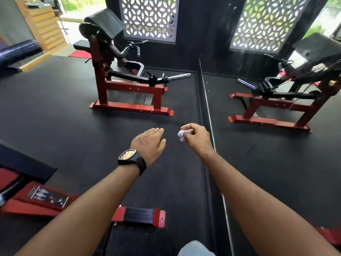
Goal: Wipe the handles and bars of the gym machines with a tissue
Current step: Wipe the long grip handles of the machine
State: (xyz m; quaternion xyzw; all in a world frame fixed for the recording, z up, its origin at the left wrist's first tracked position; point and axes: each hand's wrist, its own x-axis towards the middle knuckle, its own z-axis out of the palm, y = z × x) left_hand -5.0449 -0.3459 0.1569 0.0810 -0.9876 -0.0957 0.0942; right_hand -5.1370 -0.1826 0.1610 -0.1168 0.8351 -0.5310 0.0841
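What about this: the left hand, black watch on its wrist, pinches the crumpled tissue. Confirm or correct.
Wrong hand. In the head view the right hand pinches the crumpled tissue; the left hand, black watch on its wrist, is open and empty.

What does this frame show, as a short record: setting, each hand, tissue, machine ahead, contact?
setting: gym, black floor
left hand: fingers straight, empty, watch on the wrist
right hand: pinches a crumpled tissue
machine ahead: red-framed machine with handles and a chrome bar
contact: neither hand touches a machine
wiping: not under way
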